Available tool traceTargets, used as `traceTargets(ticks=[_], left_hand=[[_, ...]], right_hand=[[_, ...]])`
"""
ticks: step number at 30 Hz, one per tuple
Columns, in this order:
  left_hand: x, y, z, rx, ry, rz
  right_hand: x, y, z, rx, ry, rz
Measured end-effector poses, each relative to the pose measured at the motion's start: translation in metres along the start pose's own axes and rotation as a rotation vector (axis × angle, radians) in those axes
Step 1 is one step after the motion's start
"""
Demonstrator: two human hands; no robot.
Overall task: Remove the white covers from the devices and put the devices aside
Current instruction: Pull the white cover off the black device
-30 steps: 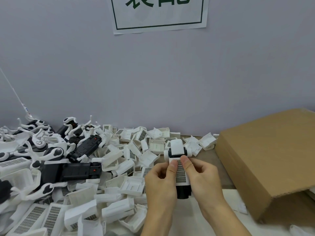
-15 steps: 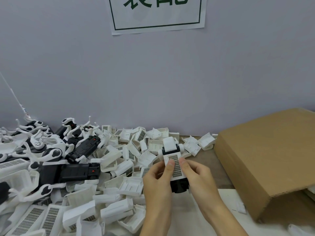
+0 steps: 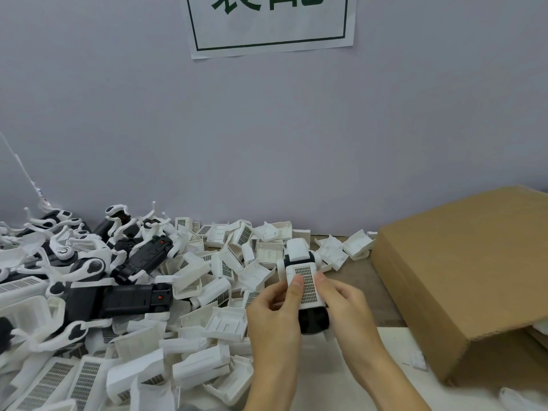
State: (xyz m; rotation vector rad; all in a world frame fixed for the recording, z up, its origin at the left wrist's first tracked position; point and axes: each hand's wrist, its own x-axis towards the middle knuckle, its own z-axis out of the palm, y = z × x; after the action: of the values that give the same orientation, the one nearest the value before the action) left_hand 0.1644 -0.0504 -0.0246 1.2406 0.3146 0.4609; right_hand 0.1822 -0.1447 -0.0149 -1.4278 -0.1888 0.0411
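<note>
I hold one black device (image 3: 313,320) upright over the table, with a white cover (image 3: 307,284) bearing a grid-patterned panel on its top face. My left hand (image 3: 274,314) grips its left side, thumb pressed on the cover's panel. My right hand (image 3: 344,304) grips the right side, thumb at the cover's right edge. The device's lower black end shows between my palms. A heap of loose white covers (image 3: 207,292) lies to the left. Black devices with white arms (image 3: 118,301) are piled at far left.
A large cardboard box (image 3: 474,277) lies at the right, its near edge overhanging white sheets. A grey wall with a paper sign (image 3: 269,22) stands behind the table. White paper covers the table (image 3: 326,366) under my wrists.
The device and both hands have shifted slightly left and away from me; my thumbs have slid along the cover, which still sits on the device.
</note>
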Motion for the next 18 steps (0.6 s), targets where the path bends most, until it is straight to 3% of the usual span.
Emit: traceTargets(ticks=[2,8,18], left_hand=[[0.0011,-0.0014,0.0001,0.001,-0.009,-0.022],[-0.0008,-0.003,-0.0015,0.092,-0.079,0.033],[-0.0027,0.0041,-0.0038,0.056,0.009,0.047]], right_hand=[[-0.0002,0.0003,0.0002,0.047,-0.039,0.023],[0.0029,0.0057,0.0015,-0.146,0.068,-0.027],[0.0043,0.0092,0.006,-0.106,0.145,-0.058]])
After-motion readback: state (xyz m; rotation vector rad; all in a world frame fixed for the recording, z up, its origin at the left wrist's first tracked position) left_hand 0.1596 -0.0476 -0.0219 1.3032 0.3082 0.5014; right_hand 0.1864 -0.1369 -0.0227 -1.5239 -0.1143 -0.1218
